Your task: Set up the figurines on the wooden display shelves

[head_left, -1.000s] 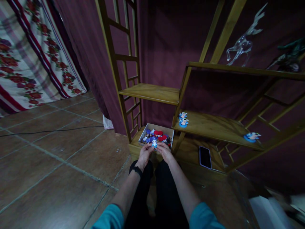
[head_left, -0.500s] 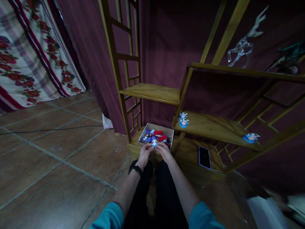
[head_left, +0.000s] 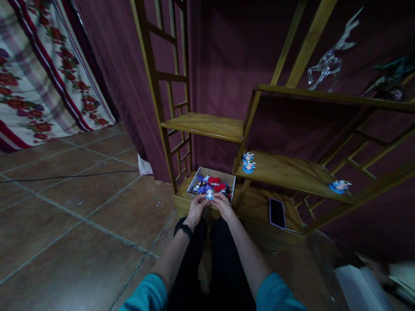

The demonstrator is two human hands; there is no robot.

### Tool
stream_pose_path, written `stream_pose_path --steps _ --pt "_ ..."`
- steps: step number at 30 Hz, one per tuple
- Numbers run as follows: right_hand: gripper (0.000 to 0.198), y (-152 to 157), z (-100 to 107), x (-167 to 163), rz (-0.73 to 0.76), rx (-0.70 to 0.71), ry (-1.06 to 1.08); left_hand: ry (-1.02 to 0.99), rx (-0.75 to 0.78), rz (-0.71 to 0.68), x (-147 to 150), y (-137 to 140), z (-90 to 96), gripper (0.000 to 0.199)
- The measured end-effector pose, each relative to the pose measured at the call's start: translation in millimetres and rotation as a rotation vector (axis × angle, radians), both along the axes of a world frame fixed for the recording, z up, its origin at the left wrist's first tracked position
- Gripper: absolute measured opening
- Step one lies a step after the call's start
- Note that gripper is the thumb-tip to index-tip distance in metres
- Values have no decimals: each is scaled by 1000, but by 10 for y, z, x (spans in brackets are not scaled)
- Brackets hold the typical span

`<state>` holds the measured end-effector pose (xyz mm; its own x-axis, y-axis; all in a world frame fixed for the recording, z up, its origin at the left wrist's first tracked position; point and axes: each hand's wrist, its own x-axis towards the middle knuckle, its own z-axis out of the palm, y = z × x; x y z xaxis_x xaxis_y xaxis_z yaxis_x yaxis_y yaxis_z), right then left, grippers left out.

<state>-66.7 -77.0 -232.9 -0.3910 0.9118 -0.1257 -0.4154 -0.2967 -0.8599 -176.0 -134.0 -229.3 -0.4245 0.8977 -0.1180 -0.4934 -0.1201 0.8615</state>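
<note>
A small white figurine (head_left: pixel 209 194) on a blue base is held upright between my two hands, just in front of the box. My left hand (head_left: pixel 197 207) pinches its base from the left, and my right hand (head_left: pixel 223 204) grips it from the right. Behind it, the shallow cardboard box (head_left: pixel 231 177) holds a heap of red, purple and dark figurines (head_left: pixel 215 182). The near wall of the box is partly hidden by my hands.
On the shelf (head_left: pixel 285 169) to the right stand two blue-based figurines (head_left: pixel 248 166) at the left end and another figurine (head_left: pixel 340 186) at the right end. A phone (head_left: pixel 277 213) lies on the lower board. Higher up stands a clear deer ornament (head_left: pixel 327 65).
The view has shifted very slightly. Both hands still hold the white figurine in the same place before the box.
</note>
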Motion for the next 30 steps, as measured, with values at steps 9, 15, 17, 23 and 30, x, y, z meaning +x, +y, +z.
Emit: stream_pose_path --steps 9,15,17,23,30 --pt "25 -13 14 3 0 -1 5 33 2 10 12 1 -3 38" --pt "25 -13 13 4 0 -10 -2 -5 19 -22 4 10 15 38" --pt "27 -7 8 4 10 -7 -9 -10 24 -28 0 14 27 38" --pt "28 13 -28 -21 13 -17 -21 -69 -5 -21 -9 15 63 37" --pt "24 -18 -36 -58 -56 -26 -26 -6 -34 23 13 66 2 45"
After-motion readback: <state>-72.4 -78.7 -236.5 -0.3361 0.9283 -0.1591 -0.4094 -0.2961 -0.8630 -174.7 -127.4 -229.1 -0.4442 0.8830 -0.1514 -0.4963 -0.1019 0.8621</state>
